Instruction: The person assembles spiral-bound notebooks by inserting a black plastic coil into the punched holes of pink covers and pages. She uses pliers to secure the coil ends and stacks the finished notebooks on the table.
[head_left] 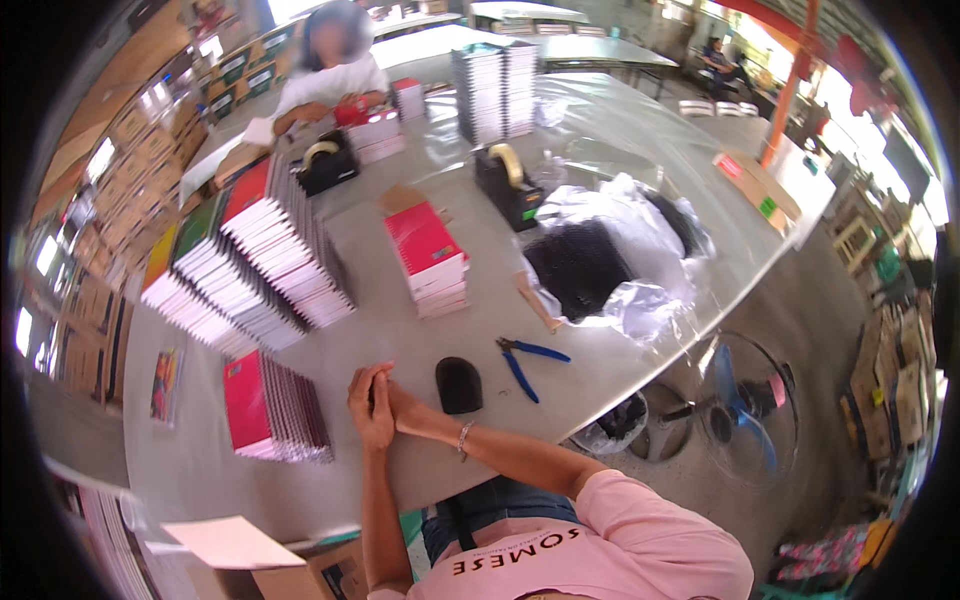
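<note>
The grey worktop [470, 330] is running away from the hands toward the far end, with a concrete floor and a standing fan [745, 410] lying off to the right of the right hand and stacked cartons lining the wall far to the left. Up and to the left of the hands, a long fanned row of spiral notebooks [250, 265] is lying in overlapping stacks, and this looks like the stock already gathered. Just left of the left hand, a smaller pile with a pink cover [270, 410] is sitting on its own. Straight ahead of the hands, a short stack topped by a red cover [430, 260] is waiting, apparently not yet wrapped. Ahead and to the right, crumpled clear plastic wrap [625, 255] is spreading around a dark bundle, with a black tape dispenser [508, 180] beyond it. At the far end another person is bending over more red books.

Nearer, blue-handled pliers [525, 360] are lying just right of the right hand, and a small black rounded object [458, 385] is sitting right beside it. The left hand [368, 405] and right hand [398, 405] are pressing together, fingers closed against each other, gripping nothing, resting on the worktop edge. Judging by this, work is pausing midway, with several stacks remaining.
</note>
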